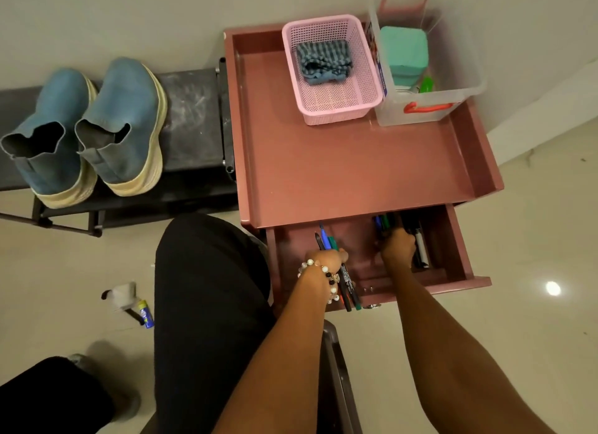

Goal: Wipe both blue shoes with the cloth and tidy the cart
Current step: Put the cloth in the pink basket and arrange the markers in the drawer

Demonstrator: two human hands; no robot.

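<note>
in drawer (453,239) — hands grip pens (348,281)

On the cart top (356,168), the broad middle and 6 o'clock stretch lies open; a pink basket (333,106) and a clear bin (453,110) block the 12 to 1 o'clock edge. Raised rims bound its sides. The open drawer (453,239) is crowded with markers (420,249).

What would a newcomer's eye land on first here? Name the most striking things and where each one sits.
First, the two hands in the open drawer at the cart's front: the left hand grips a bundle of markers, and the right hand holds more pens further in. Next, the pair of blue shoes side by side on the dark rack to the left. Then the pink basket holding a striped cloth at the back of the cart top.
</note>
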